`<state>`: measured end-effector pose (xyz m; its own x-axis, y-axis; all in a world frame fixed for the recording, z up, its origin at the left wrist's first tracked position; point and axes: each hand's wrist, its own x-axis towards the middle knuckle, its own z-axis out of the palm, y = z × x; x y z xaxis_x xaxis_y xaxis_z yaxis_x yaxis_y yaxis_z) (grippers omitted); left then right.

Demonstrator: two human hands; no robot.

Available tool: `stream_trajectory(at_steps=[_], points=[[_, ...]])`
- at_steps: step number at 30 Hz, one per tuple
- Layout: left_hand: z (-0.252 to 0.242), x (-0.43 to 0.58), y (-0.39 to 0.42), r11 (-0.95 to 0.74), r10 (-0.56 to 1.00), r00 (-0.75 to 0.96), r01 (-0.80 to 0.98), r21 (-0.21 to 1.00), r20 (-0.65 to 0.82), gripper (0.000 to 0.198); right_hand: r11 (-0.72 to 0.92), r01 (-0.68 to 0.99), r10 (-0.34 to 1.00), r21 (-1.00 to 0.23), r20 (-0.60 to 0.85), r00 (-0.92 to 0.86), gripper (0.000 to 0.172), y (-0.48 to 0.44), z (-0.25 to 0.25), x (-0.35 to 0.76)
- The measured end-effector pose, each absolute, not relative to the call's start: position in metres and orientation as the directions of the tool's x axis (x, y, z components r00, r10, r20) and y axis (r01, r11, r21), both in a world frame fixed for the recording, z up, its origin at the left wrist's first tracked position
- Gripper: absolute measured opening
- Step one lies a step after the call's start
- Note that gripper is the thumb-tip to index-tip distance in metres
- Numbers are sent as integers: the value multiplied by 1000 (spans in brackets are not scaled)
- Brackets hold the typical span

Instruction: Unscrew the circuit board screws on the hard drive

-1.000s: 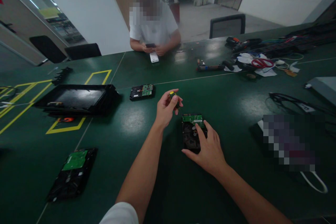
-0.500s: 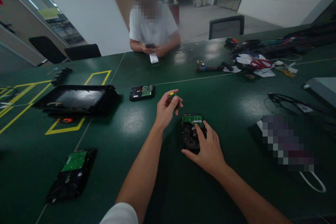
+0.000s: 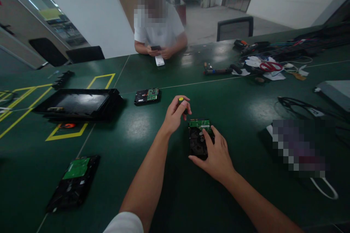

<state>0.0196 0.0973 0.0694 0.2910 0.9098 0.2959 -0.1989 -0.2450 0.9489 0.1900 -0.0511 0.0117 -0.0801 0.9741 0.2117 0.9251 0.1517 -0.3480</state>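
A hard drive (image 3: 197,142) lies on the green table in front of me, its green circuit board at the far end. My right hand (image 3: 217,153) steadies it from the right, thumb by the near edge and fingers on its face and right side. Just beyond its far left corner, my left hand (image 3: 177,113) is closed around a small screwdriver (image 3: 181,99) with a yellow-ended handle. The fingers hide most of the screwdriver, and I cannot tell whether its tip touches the drive.
A second hard drive (image 3: 73,184) lies at the near left, a third (image 3: 147,96) farther back. Black trays (image 3: 79,103) are stacked at left. Across the table sits a person (image 3: 160,29) holding a phone. Cables (image 3: 298,105), gloves and tools lie at right, near a blurred-out object (image 3: 299,149).
My left hand has shifted slightly right, toward the drive, and the screwdriver's handle end has tipped a little. My right hand keeps its hold on the drive.
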Motion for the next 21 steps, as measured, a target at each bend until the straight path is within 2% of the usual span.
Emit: stream_trajectory(at_steps=[8, 13, 15, 18, 21], points=[[81, 26, 90, -273, 898, 346, -41, 961, 270, 48, 140, 902, 978, -407, 197, -63, 98, -51, 9, 189], [97, 20, 86, -334, 913, 296, 152, 930, 280, 42, 138, 893, 978, -428, 201, -54, 98, -52, 8, 189], [101, 18, 84, -277, 913, 342, 115, 954, 223, 38, 143, 892, 977, -428, 204, -59, 97, -52, 9, 189], [103, 17, 83, -136, 900, 412, -48, 990, 144, 31, 149, 893, 976, -425, 210, -63, 97, -52, 9, 189], [103, 16, 83, -34, 909, 407, -143, 989, 91, 27, 154, 890, 973, -430, 220, -62, 97, -52, 8, 189]])
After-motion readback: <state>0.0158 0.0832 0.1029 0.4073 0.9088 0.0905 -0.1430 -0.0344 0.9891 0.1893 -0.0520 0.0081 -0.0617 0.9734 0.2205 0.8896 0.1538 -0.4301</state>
